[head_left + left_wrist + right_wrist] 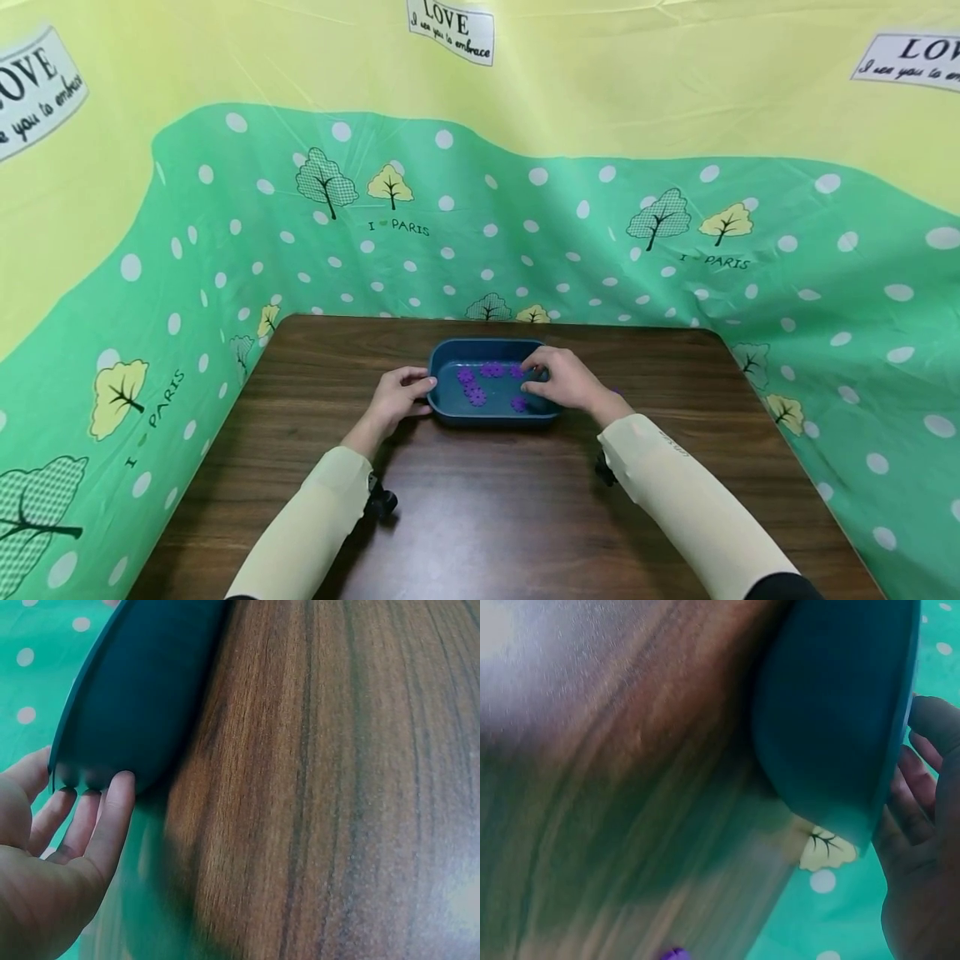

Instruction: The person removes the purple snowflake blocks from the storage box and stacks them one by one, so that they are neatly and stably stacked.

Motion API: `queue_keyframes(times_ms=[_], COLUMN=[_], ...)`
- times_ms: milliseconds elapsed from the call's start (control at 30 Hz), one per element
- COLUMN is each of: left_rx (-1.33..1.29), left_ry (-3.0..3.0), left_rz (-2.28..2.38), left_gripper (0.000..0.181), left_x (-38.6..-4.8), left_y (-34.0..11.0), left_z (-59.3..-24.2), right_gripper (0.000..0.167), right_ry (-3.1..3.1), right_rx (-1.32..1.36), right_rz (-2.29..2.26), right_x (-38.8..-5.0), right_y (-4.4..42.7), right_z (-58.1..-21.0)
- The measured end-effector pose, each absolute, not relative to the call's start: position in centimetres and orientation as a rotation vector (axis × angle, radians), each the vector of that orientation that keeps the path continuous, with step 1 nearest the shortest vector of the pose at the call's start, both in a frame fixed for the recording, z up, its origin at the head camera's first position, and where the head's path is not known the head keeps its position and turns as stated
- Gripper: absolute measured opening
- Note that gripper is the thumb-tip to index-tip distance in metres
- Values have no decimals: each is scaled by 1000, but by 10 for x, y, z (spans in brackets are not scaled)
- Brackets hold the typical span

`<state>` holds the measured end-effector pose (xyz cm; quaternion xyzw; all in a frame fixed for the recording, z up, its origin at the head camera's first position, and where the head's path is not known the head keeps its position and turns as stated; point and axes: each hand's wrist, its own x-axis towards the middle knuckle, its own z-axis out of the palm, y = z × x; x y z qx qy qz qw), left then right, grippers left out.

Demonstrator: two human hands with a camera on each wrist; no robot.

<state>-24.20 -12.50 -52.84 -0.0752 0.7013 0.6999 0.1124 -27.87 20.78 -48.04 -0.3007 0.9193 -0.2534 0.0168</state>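
A dark blue rectangular tub (495,417) stands on the table with several small purple flower-shaped pieces (472,387) on its floor. My left hand (397,393) grips the tub's left end, thumb at the rim and fingers against the outer wall, as the left wrist view also shows. Over the right end reaches my right hand (562,379), its thumb and fingertips apart above the inside, close to a purple piece (517,371). Nothing shows between those fingertips. In the right wrist view the tub's wall (825,712) partly hides the fingers.
The brown wood-grain table (480,508) ends just behind the tub, where a green and yellow printed cloth (480,217) hangs. One purple piece (676,954) lies on the table right of the tub, mostly hidden by the right wrist in the head view.
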Motion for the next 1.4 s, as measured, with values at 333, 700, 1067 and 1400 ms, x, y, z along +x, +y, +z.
queue_keyframes(times_ms=[333, 700, 1067, 1400], left_rx=[-210, -214, -234, -235], left_ry=[2009, 2017, 2029, 2026], left_rz=[2066, 2073, 2069, 2070], left_gripper=[50, 48, 45, 45], left_x=[-244, -243, -242, -243], left_y=[-125, -125, -124, -124], left_z=[-528, -525, -526, -527], right_gripper=[30, 27, 22, 21], right_ry=[2843, 2836, 2767, 2752], right_rx=[-927, -935, -917, -906], right_rz=[-730, -522, -347, -265], right_x=[-276, -280, -281, -284], right_y=[198, 188, 178, 175], right_z=[-490, -495, -495, -496])
